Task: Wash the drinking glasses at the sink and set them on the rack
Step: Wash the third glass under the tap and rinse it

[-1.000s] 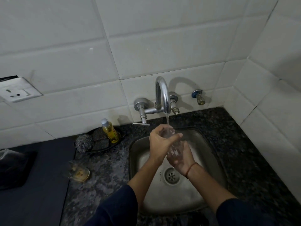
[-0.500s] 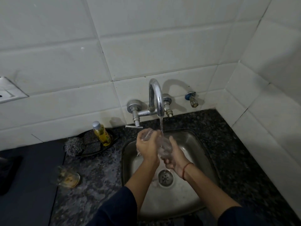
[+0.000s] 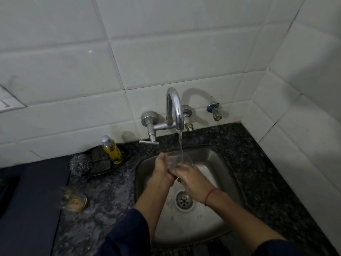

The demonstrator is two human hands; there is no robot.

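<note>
I hold a clear, colourless drinking glass [image 3: 178,160] over the square steel sink [image 3: 217,163], with its open mouth turned up under the curved chrome tap [image 3: 174,108]. A thin stream of water [image 3: 180,143] falls from the tap into the glass. The glass is so transparent that I see mostly its round rim and some bright reflections; the lower part is hidden behind my fingers. My left hand [image 3: 163,169] is closed around the left side of the glass, and my right hand [image 3: 194,180] is closed around its right side and bottom, so both hands grip it together. On my right wrist there is a thin reddish thread band [image 3: 209,195]. Below my hands is the round metal drain [image 3: 184,200] of the sink.

On the dark speckled stone counter [image 3: 267,182], left of the sink, a second clear glass with yellowish residue inside [image 3: 73,200] lies well apart from my hands; it looks dirty. Further back, near the white tiled wall [image 3: 166,52], stands a small bottle of yellow liquid with a grey cap [image 3: 111,150] on a dark tray [image 3: 118,166], beside a grey steel wool scrubber [image 3: 80,163]. My dark blue sleeves [image 3: 129,235] are pushed up over the forearms.
</note>
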